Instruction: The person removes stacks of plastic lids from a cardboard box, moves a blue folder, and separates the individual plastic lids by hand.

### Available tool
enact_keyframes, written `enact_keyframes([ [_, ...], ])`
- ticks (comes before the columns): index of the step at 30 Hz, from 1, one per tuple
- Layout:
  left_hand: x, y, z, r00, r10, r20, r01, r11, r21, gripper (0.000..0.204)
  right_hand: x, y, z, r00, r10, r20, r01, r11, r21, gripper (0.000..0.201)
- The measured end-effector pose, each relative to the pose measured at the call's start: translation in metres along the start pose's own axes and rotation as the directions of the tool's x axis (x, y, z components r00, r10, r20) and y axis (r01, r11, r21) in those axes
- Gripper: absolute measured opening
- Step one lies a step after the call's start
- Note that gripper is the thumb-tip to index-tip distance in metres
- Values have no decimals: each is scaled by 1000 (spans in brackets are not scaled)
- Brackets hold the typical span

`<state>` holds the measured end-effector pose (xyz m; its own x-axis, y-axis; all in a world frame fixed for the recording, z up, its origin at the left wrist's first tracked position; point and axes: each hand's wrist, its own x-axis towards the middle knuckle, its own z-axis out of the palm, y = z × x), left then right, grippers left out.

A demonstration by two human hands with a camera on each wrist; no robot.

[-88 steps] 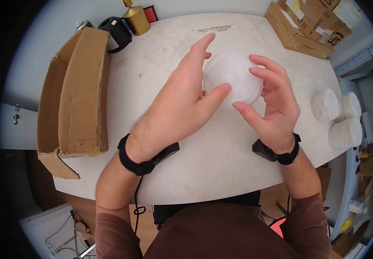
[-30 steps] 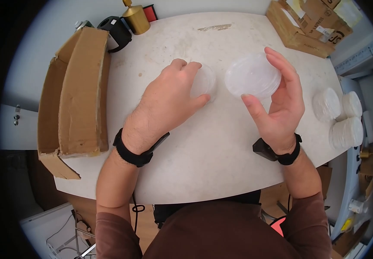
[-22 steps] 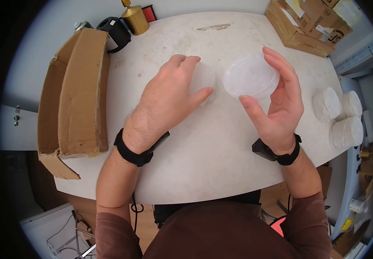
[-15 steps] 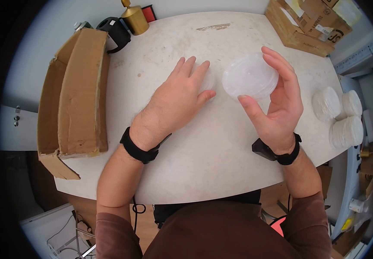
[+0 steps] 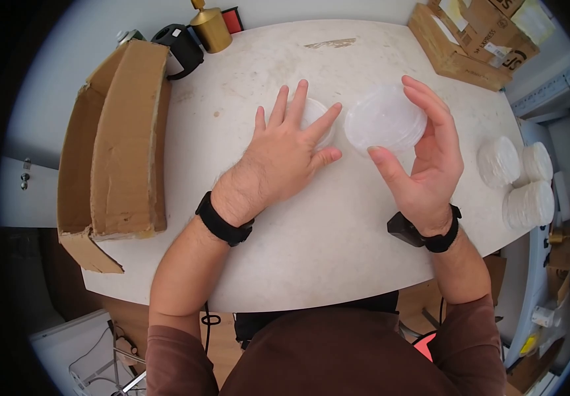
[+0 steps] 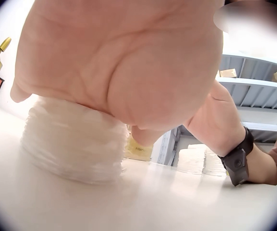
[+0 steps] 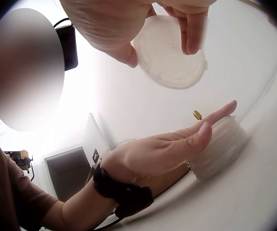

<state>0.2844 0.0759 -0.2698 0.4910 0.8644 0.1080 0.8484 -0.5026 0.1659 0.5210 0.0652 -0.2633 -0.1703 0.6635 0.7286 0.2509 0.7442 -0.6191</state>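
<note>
My left hand [image 5: 285, 148] lies with straight, spread fingers over the top of a stack of round, translucent white plastic lids [image 6: 73, 139]. Its palm rests on that stack in the left wrist view, and the stack stands upright on the table. Farther right, my right hand [image 5: 430, 152] grips a round, translucent plastic lid piece [image 5: 384, 122] by its edge, thumb on the near side and fingers on the far side. The piece is tilted and held up off the table in the right wrist view [image 7: 169, 60]; layered edges show along its rim.
Several wrapped white stacks [image 5: 528, 203] stand at the table's right edge. A long cardboard box [image 5: 123, 145] occupies the left side, with a black cylinder [image 5: 181, 51] and a brass-coloured canister [image 5: 211, 32] behind it. More cardboard boxes [image 5: 476, 43] sit at the back right.
Earlier both hands were around one round lid pile; it has since been parted. My left fingers have uncurled from the stack and spread over its top. The right hand has stayed nearly still.
</note>
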Motion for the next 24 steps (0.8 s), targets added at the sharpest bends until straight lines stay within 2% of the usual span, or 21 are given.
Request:
enact_keyframes([
  [2, -1, 2, -8, 999, -8, 35, 9, 1000, -11, 72, 0, 0, -1, 1000, 9, -1, -9, 1000, 3, 76],
  [4, -2, 4, -18, 998, -39, 49, 40, 999, -20, 87, 0, -2, -2, 999, 33, 3, -32, 999, -38, 76],
  [5, -3, 5, -26, 998, -37, 52, 38, 999, -20, 87, 0, -2, -3, 999, 36, 1, -36, 999, -38, 76],
  [7, -5, 6, -42, 998, -9, -63, -2, 986, -165, 104, 1, -2, -2, 1000, 14, 0, -14, 999, -33, 76],
  [8, -5, 6, -49, 998, -7, -62, -3, 986, -165, 104, 1, -2, -1, 1000, 15, -1, -15, 999, -34, 76],
  [10, -7, 6, -57, 982, 70, -174, -130, 921, -367, 115, 1, -2, 0, 1000, 8, -8, -8, 1000, -8, 78],
  [11, -6, 6, -55, 982, 70, -174, -131, 921, -367, 115, 1, -3, -1, 1000, 8, -8, -8, 1000, -8, 78],
  [12, -4, 6, -52, 987, 59, -151, -139, 791, -596, 112, 1, -6, -3, 999, 21, 46, -20, 999, -32, 78],
  [13, -2, 7, -50, 991, 55, -126, -133, 606, -785, 108, 2, -7, -4, 994, 36, 99, -30, 998, -56, 79],
  [14, -1, 10, -50, 991, 54, -126, -133, 606, -785, 108, 1, -7, -1, 994, 35, 100, -30, 998, -55, 79],
  [16, 1, 18, -50, 1000, 4, 21, 15, 537, -843, 95, -1, -5, 5, 989, 15, 146, -23, 999, 47, 81],
  [20, 1, 21, -52, 1000, -9, 24, 25, 588, -808, 80, 1, -9, 2, 978, 6, 208, -3, 1000, -14, 81],
  [24, 2, 19, -51, 1000, 2, -19, -17, 513, -858, 73, 3, -10, 4, 984, -22, 178, 18, 1000, 24, 81],
])
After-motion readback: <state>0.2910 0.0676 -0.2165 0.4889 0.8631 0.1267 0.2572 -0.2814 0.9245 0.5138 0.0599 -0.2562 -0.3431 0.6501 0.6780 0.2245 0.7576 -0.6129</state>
